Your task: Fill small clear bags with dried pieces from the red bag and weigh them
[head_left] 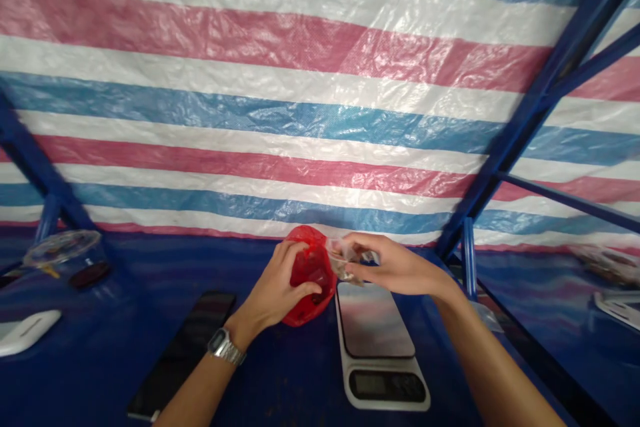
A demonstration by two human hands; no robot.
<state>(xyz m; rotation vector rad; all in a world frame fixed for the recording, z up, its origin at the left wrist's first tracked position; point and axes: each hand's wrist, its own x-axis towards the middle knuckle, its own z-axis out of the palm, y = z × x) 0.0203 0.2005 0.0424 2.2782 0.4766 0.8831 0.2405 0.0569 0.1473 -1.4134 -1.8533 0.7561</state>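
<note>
My left hand (pixel 280 290), with a metal wristwatch on the wrist, is closed around a red plastic bag (pixel 313 270) held just above the blue table. My right hand (pixel 395 265) pinches a small clear plastic bag (pixel 345 259) right beside the red one, the two bags touching. Both hands hover at the far end of a white digital kitchen scale (pixel 380 347) with a shiny steel platform, which has nothing on it.
A black phone (pixel 185 350) lies on the blue table (pixel 280 380) left of my forearm. A clear lidded cup (pixel 67 255) and a white device (pixel 27 330) sit far left. Blue metal frame posts (pixel 505 153) rise at right before a striped tarp (pixel 300 80).
</note>
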